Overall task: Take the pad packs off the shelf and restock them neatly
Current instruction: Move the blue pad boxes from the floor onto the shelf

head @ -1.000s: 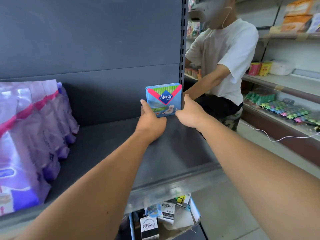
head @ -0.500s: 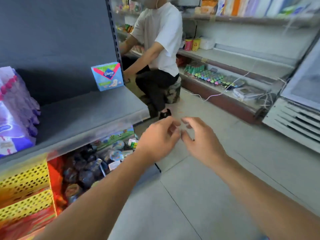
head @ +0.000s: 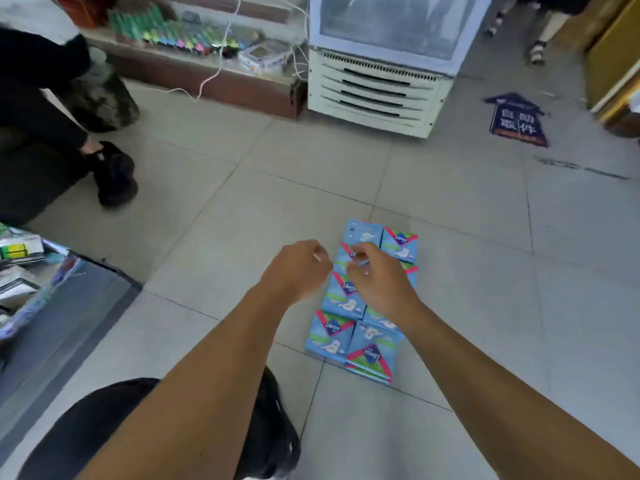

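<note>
Both arms reach forward and down over the tiled floor [head: 214, 216]. The left hand [head: 298, 271] hangs with its fingers loosely curled and holds nothing. The right hand [head: 375, 277] is just beside it, almost touching, with the fingers bent downward above the pad packs [head: 360, 306]; the picture is blurred there, so I cannot tell if its fingertips already pinch a pack or only hover over it.

The pad packs lie flat on the floor directly under and beyond the right hand, in two columns side by side (blue wrappers with a pink stripe and some green). The packs touch each other, and the nearest pair sits below the right wrist, slightly turned against the others.

Far beyond the hands stands a white cooler [head: 377, 88] with a glass door. To the left of the left hand, well apart, is another person's black shoe [head: 116, 178]. Near the left forearm is the grey edge of the lower shelf [head: 62, 323].
</note>
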`<state>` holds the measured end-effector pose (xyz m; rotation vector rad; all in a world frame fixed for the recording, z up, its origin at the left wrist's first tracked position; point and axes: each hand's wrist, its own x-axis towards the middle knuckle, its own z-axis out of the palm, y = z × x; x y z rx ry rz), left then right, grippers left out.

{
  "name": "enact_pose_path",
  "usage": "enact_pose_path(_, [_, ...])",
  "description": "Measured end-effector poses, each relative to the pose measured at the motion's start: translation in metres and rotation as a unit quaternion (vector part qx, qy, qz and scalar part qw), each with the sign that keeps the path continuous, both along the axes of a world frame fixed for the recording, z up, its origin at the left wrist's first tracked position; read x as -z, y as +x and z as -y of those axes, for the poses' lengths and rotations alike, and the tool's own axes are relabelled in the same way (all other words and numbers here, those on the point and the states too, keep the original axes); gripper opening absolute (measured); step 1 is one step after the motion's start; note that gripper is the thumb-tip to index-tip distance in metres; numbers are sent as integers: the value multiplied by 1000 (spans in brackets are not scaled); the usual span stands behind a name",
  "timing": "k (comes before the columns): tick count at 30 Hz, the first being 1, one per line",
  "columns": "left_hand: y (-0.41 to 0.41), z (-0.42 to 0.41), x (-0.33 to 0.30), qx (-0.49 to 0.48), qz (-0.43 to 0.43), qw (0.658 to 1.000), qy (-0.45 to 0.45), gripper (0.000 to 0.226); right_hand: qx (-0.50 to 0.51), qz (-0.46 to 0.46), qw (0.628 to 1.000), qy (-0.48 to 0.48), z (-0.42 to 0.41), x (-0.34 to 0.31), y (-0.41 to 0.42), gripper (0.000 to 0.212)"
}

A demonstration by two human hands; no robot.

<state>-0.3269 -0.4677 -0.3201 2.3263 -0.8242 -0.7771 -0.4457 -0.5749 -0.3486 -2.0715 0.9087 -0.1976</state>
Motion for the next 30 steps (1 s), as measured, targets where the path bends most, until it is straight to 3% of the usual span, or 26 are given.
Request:
enact_pose_path(7, [-83,66,164,3,-122,990,72,23,149,-119,972,138,31,152,-79,36])
enact_pose_path(11, [-101,75,243,-18,-187,977,104,43,239,-193,930,200,39,227,-114,51])
enact_pose_path(15, [-104,74,296,-22,-245,964,105,60,267,-222,887,305,35,265,-121,68])
enact_pose_path(17, [-103,69,306,-24,-271,954,127,62,266,-214,886,312,29,275,-118,65])
enact_pose_path(21, [-99,59,308,-27,-295,947,123,49,309,-169,887,297,20,273,-108,28])
enact_pose_path(24, [-101,56,291,-50,-302,947,103,41,326,-142,893,277,20,255,-112,25])
enact_pose_path(27, [-100,55,259,-73,-296,951,45,48,332,-106,902,256,21,229,-117,26])
enact_pose_path(30, [-90,51,220,-61,-318,946,-10,57,322,-45,909,262,26,192,-116,44])
